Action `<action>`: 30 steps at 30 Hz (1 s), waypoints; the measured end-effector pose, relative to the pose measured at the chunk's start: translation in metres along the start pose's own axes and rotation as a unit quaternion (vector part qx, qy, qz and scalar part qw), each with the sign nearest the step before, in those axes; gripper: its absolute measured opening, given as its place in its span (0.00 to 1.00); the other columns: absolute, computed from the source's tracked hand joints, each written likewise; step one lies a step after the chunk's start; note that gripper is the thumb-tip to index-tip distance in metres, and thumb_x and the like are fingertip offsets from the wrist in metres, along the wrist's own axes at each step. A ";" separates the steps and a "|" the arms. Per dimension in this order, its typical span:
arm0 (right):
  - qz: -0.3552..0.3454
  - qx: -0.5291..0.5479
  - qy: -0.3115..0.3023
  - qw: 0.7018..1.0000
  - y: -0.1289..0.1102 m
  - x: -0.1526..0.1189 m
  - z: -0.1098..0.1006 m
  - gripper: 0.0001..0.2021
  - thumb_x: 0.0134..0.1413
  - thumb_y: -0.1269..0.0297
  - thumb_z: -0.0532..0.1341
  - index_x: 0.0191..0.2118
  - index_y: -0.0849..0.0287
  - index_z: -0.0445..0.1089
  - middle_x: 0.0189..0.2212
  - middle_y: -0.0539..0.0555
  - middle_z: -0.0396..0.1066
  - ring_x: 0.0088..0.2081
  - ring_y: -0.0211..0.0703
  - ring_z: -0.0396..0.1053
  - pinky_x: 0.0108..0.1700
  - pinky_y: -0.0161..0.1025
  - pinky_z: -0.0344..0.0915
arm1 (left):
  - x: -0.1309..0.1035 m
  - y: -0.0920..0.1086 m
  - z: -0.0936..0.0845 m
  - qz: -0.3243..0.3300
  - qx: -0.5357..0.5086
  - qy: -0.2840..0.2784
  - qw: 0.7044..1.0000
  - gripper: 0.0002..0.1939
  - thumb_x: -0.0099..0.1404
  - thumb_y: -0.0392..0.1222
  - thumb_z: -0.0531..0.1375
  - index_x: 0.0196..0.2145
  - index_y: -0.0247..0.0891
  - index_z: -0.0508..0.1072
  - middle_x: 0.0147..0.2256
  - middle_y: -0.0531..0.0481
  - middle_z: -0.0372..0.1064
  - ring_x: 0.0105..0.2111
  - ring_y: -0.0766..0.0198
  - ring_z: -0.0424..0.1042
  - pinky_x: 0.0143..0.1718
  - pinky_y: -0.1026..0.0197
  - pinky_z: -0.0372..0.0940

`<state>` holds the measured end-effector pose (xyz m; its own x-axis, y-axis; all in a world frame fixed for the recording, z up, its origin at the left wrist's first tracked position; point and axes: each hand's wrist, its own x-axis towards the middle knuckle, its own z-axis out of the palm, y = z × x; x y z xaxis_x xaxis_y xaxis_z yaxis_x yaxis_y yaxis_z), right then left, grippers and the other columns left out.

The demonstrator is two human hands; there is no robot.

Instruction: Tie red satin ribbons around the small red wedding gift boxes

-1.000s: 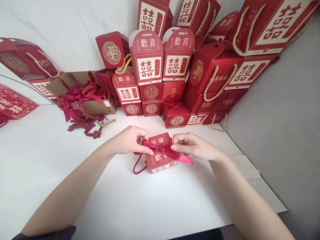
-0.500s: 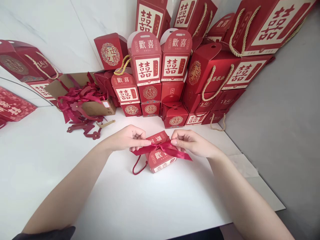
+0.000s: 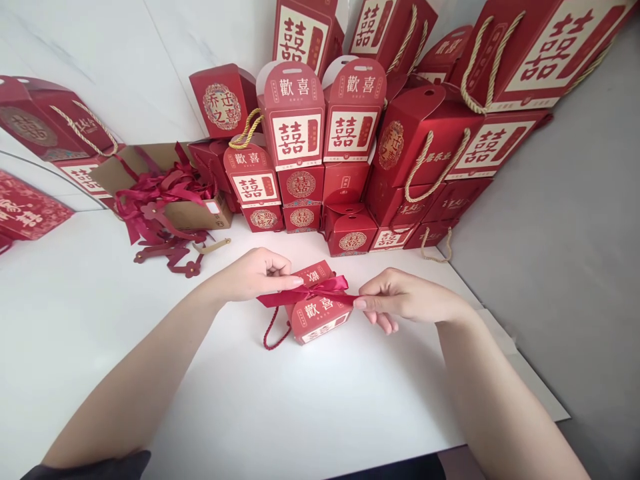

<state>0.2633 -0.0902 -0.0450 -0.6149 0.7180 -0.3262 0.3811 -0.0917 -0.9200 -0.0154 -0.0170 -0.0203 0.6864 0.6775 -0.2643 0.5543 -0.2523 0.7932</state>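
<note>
Left hand (image 3: 261,275) and right hand (image 3: 400,297), each with grip clamped on ribbon (image 3: 327,287), above box (image 3: 320,313) near desk (image 3: 220,393) middle.

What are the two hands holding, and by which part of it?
The red ribbon on the small box: the left hand pinches it left of the knot, the right hand its right tail.

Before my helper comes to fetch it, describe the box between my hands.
On the white table, in front of the stacked red boxes, look between the left hand and the right hand. The small red gift box there stands apart from the stacks, with a magenta ribbon knotted across its top.
</note>
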 end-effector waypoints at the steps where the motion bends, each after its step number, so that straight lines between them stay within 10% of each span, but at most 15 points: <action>1: 0.012 0.002 -0.019 1.000 0.002 0.000 -0.002 0.22 0.59 0.45 0.58 0.25 0.60 0.69 0.17 0.49 0.68 0.20 0.36 0.67 0.25 0.34 0.64 | 0.000 0.000 -0.001 -0.004 -0.006 -0.007 1.000 0.23 0.63 0.50 0.60 0.19 0.35 0.58 0.18 0.58 0.48 0.19 0.74 0.46 0.20 0.67 0.43; 5: 0.024 -0.056 -0.048 0.997 0.010 -0.008 -0.018 0.16 0.57 0.51 0.61 0.30 0.61 0.73 0.24 0.52 0.74 0.27 0.40 0.72 0.31 0.36 0.67 | 0.001 -0.001 -0.004 -0.037 -0.041 -0.015 0.998 0.24 0.64 0.51 0.59 0.18 0.35 0.58 0.15 0.57 0.52 0.17 0.75 0.49 0.19 0.68 0.45; 8: -0.030 -0.192 0.159 0.968 0.004 -0.017 -0.019 0.09 0.59 0.57 0.60 0.36 0.57 0.73 0.32 0.52 0.76 0.34 0.42 0.73 0.35 0.38 0.67 | 0.002 -0.003 -0.005 -0.055 -0.075 -0.036 0.995 0.24 0.65 0.53 0.58 0.18 0.35 0.61 0.14 0.55 0.57 0.15 0.74 0.53 0.19 0.67 0.50; 12: -0.245 -0.334 0.490 0.767 -0.018 -0.005 0.023 0.07 0.62 0.64 0.57 0.36 0.58 0.71 0.32 0.54 0.75 0.35 0.44 0.71 0.40 0.43 0.66 | 0.003 -0.004 -0.003 -0.076 -0.122 -0.043 0.989 0.22 0.64 0.55 0.59 0.21 0.36 0.63 0.12 0.56 0.57 0.12 0.73 0.54 0.17 0.67 0.51; 15: -0.395 -0.459 0.391 0.693 -0.027 0.016 0.070 0.08 0.63 0.62 0.58 0.36 0.57 0.73 0.42 0.54 0.76 0.46 0.47 0.71 0.53 0.50 0.64 | 0.002 -0.003 0.000 -0.058 -0.119 -0.042 0.990 0.23 0.63 0.57 0.59 0.22 0.36 0.63 0.13 0.55 0.58 0.13 0.72 0.55 0.16 0.67 0.49; 18: -0.357 -0.565 0.326 0.669 -0.025 0.032 0.099 0.12 0.66 0.64 0.54 0.46 0.60 0.73 0.60 0.57 0.65 0.61 0.50 0.59 0.66 0.61 0.48 | 0.000 -0.001 0.004 -0.038 -0.074 -0.012 0.996 0.25 0.61 0.59 0.60 0.21 0.36 0.61 0.14 0.57 0.56 0.15 0.73 0.54 0.16 0.68 0.47; 30: -0.300 -0.548 0.257 0.737 -0.020 0.038 0.106 0.19 0.65 0.71 0.52 0.59 0.67 0.64 0.61 0.65 0.62 0.63 0.57 0.56 0.63 0.61 0.54 | 0.000 0.000 0.012 -0.013 0.032 0.087 0.996 0.27 0.58 0.58 0.62 0.19 0.36 0.54 0.17 0.58 0.47 0.19 0.73 0.47 0.19 0.67 0.44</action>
<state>0.1591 -0.1337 -0.0620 -0.6647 0.5945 0.4524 0.6488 0.7596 -0.0448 -0.0100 -0.0253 -0.0263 0.5820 0.7929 -0.1805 0.6038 -0.2727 0.7491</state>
